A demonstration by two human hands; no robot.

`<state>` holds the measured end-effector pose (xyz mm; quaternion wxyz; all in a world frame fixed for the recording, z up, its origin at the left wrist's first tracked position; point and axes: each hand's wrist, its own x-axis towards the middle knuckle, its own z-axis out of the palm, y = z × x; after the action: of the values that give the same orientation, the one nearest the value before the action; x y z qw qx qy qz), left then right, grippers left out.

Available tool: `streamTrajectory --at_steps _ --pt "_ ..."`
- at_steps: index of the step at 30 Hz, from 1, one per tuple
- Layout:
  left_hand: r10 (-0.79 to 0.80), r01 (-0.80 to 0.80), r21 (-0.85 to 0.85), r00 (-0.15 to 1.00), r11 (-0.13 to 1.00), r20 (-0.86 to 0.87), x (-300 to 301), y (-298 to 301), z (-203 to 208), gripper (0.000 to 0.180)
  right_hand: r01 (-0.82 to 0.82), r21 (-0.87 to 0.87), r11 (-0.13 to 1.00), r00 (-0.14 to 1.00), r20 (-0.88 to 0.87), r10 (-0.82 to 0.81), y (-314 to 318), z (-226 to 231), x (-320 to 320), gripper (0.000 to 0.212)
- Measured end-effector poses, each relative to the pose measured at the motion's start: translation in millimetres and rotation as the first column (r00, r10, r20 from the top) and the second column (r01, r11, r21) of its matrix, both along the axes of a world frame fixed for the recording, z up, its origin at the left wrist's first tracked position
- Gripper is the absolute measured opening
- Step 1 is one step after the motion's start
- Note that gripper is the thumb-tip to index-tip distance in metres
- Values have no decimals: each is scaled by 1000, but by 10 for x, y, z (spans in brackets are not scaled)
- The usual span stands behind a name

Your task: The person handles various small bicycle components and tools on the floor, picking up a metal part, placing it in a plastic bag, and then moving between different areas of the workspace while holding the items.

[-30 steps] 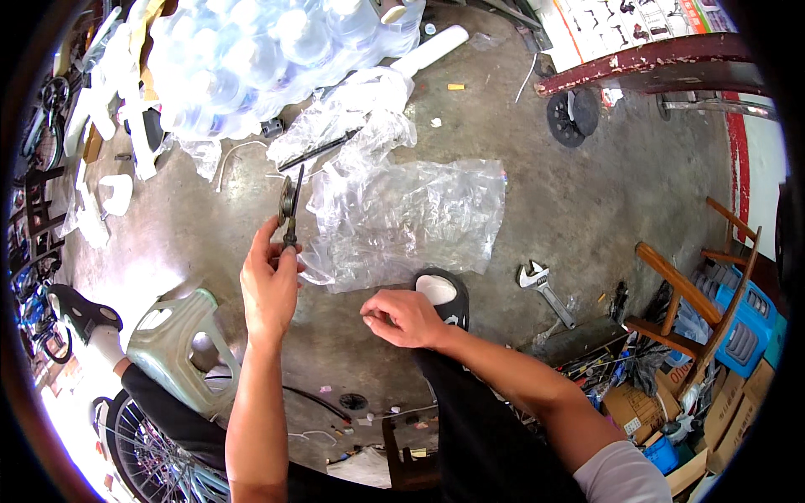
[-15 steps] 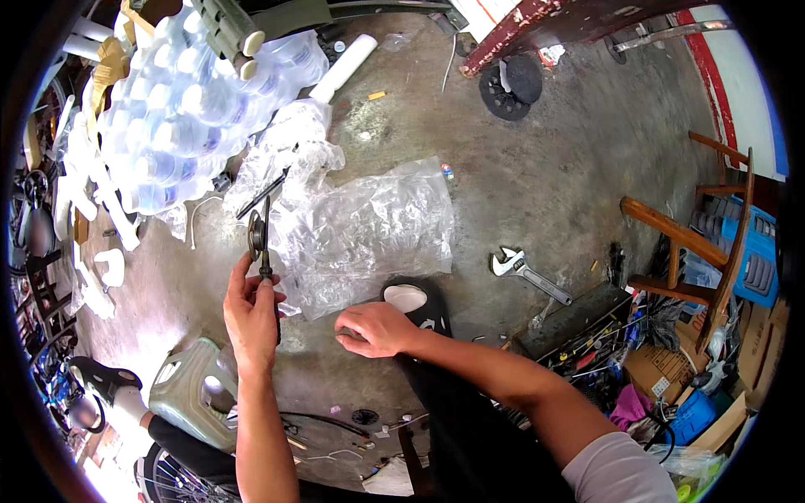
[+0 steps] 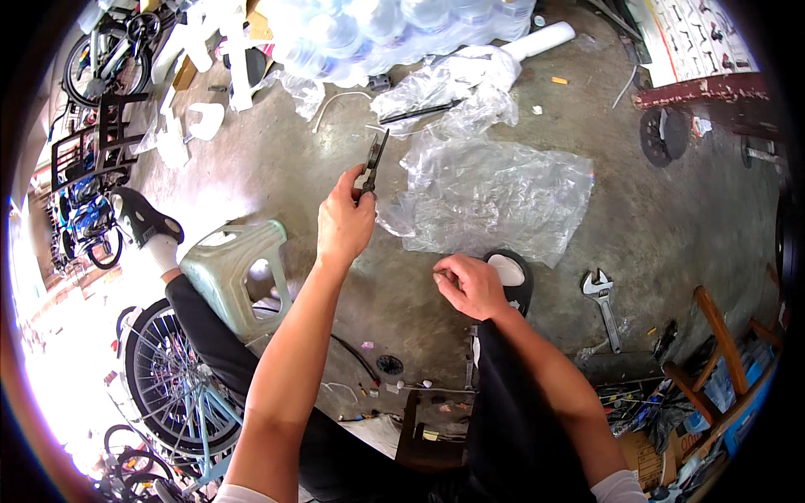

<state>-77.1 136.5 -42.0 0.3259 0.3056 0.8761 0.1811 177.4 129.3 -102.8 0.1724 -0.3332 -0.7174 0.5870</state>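
Head view: my left hand point(image 3: 345, 220) pinches dark metal part point(image 3: 370, 173); firm grip should steady it. Right hand point(image 3: 474, 287) half-curled; I can't tell if empty. Part over floor point(image 3: 654, 218), off left edge of clear plastic bag point(image 3: 503, 197).

I see a grey concrete floor point(image 3: 637, 218) in front of me. Around its middle a clear plastic bag point(image 3: 503, 197) lies spread out and wrinkled, and my black shoe point(image 3: 523, 293) stands by the bag's near side. Toward the floor's right edge I have an adjustable wrench point(image 3: 605, 312). Toward its far edge lie wrapped bottles point(image 3: 386, 29), crumpled plastic point(image 3: 474, 75) and a white roll point(image 3: 543, 40); toward the left edge stands a pale green stool point(image 3: 222, 277).
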Motion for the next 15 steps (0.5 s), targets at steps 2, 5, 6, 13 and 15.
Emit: streamTrajectory --at_steps 2,5,6,13,15 --pt "21 -21 -4 1000 1000 -5 -39 -17 -59 49 -15 -15 1000 999 36 15 8 3 26 12" --pt "-53 53 0 998 999 -23 -139 -38 -128 50 -27 -32 999 997 67 29 21 14 28 12" --pt "-53 53 11 998 999 -22 -156 -44 -149 50 -31 -37 999 997 73 34 32 19 28 11" --pt "-58 60 68 998 996 -31 -272 -110 -263 48 -32 -58 998 993 107 38 18 -6 13 10" --pt "-55 59 82 997 995 -49 -266 -123 -272 48 -14 -79 997 991 131 25 8 -23 19 10"
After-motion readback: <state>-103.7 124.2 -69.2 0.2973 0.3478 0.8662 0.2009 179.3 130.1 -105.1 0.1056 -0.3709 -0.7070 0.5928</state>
